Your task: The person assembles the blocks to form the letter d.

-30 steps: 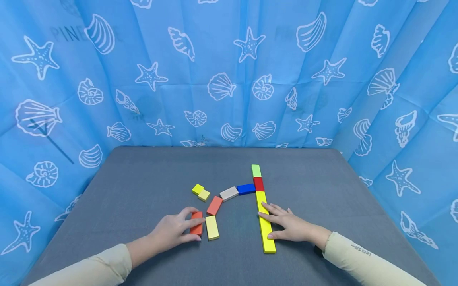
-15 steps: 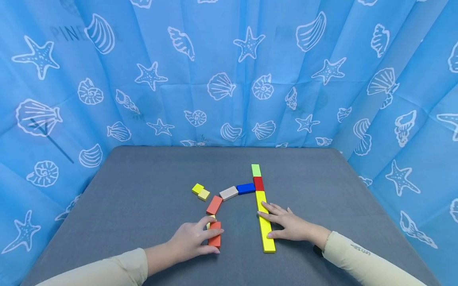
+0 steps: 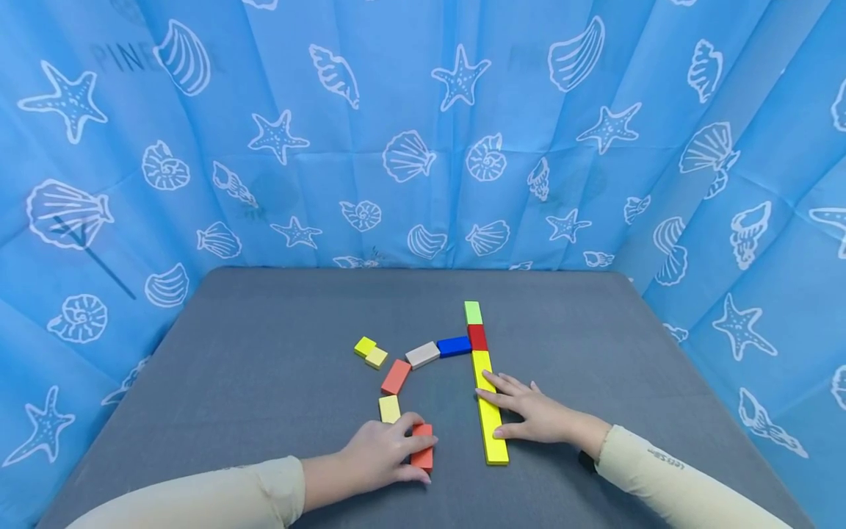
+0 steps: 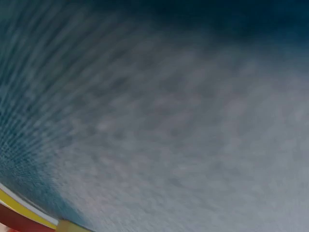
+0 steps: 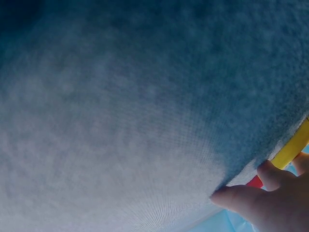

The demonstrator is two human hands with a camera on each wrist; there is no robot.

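In the head view my left hand [image 3: 380, 454] holds an orange block [image 3: 421, 461] between thumb and fingers, low at the near end of a curved row. A pale yellow block [image 3: 389, 408] lies just beyond that hand, partly covered by it. Further along the curve come another orange block [image 3: 396, 376], a beige block [image 3: 423, 355] and a blue block [image 3: 454, 347]. My right hand [image 3: 538, 417] rests with spread fingers on a long yellow strip [image 3: 494, 450]; the right wrist view shows the fingers at a yellow block [image 5: 292, 147].
A red block [image 3: 478, 338] and a light green block [image 3: 472, 312] continue the yellow strip away from me. Two small yellow blocks [image 3: 376, 358] touch at the left. All lie on a grey cloth-covered table [image 3: 277, 353] before a blue shell-print curtain [image 3: 456, 213].
My left hand has carried the orange block right and nearer to me, passing the pale yellow block, which shows again beyond it. The right hand stays on the yellow strip.
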